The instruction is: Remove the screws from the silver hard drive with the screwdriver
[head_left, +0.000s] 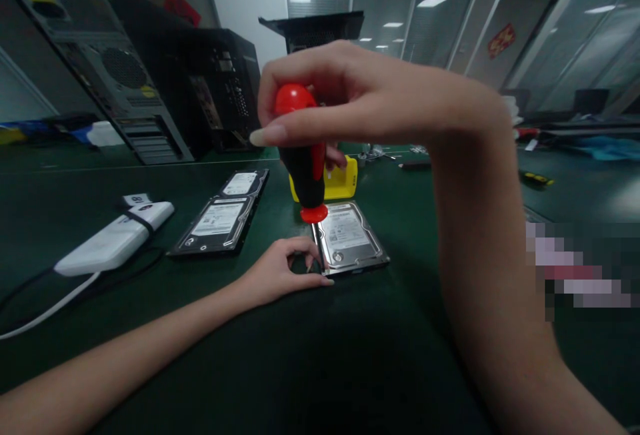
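Observation:
A red and black screwdriver (303, 171) stands almost upright in my right hand (350, 91), whose fingers and thumb wrap round its handle from above. Its shaft points down to the near left corner of a silver hard drive (350, 231) with a white label, lying flat on the table. At that same corner my left hand (280, 268) is closed, thumb along the drive's front edge and fingers curled at its left side, close to the screwdriver's tip. The exact contact of the tip is hidden by the fingers.
Two more hard drives (220, 218) lie end to end on the dark green table (200, 341). Left of them is a white power strip (115, 238) with cables. Behind the drive sits a yellow tray (345, 181). Black computer cases (225, 88) stand at the back left.

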Demonstrator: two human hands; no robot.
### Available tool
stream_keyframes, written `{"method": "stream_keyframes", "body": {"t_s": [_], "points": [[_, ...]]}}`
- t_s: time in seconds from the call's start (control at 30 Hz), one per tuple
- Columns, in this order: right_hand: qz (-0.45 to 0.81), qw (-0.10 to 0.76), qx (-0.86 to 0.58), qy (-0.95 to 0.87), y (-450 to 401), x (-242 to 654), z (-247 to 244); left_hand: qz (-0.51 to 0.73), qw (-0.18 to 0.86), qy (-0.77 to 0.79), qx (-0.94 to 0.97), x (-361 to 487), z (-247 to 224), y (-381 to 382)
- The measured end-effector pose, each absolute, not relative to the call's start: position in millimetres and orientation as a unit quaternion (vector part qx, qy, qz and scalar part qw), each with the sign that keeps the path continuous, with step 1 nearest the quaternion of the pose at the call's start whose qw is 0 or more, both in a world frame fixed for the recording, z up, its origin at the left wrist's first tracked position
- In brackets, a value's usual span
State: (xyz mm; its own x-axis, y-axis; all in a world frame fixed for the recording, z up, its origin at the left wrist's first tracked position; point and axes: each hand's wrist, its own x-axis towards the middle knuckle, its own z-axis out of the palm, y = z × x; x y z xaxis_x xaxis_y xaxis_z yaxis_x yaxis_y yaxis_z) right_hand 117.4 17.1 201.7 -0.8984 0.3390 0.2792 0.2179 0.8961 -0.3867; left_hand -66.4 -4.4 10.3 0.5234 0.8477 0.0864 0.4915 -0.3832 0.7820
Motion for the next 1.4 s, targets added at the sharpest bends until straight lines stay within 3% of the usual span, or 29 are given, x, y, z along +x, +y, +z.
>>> {"method": "stream_keyframes", "body": {"t_s": [0.37, 0.8, 1.0, 1.4], "points": [[0.107, 0.199, -0.126, -0.966, 22, 117, 199, 0.239, 0.354, 0.424, 0.799, -68, 12, -5], [0.110, 0.232, -0.073, -0.964, 31, 104, 192, 0.255, 0.371, 0.408, 0.794, -65, 13, -6], [0.174, 0.202, -0.110, -0.957, 28, 108, 191, 0.251, 0.388, 0.416, 0.783, -65, 14, -7], [0.172, 0.192, -0.097, -0.961, 29, 110, 194, 0.228, 0.362, 0.434, 0.793, -67, 13, -6]]}}
